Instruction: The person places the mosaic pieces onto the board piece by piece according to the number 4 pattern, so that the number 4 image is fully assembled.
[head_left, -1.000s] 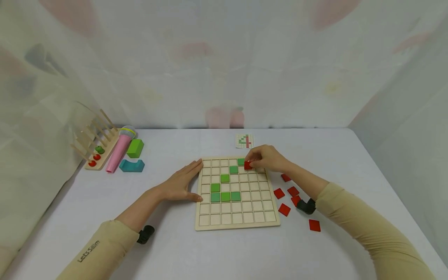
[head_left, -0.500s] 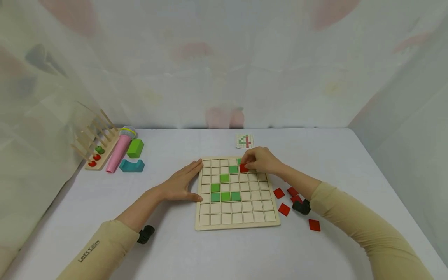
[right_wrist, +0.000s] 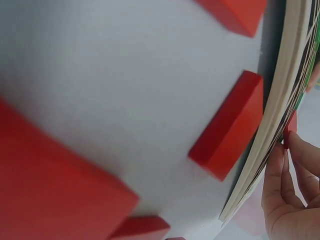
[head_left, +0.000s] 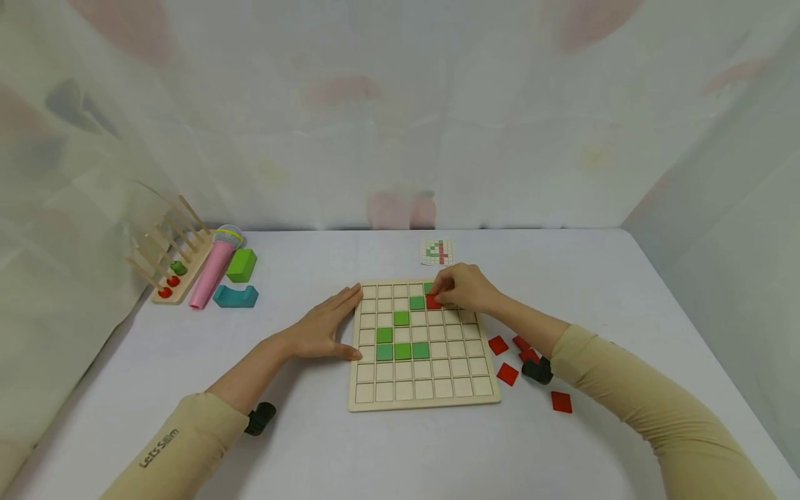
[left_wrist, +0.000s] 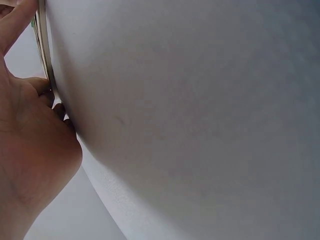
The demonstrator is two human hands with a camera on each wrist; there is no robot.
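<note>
At eight o'clock from the right hand (head_left: pixel 469 289), pinched by its thumb and fingers, a square red tile (head_left: pixel 432 303) lies toward one o'clock over the wooden board (head_left: pixel 425 404), equal sides following the grid. At nine o'clock, the left hand (head_left: pixel 320 332), fingers straight, touches the board's edge.

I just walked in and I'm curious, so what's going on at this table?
A person's right hand pinches a red tile at a gridded board; whether it is fully seated is hard to tell. The left hand rests at the board's left edge. Seven green tiles lie on the grid, loose red tiles to its right, and a small pattern card beyond it.
</note>
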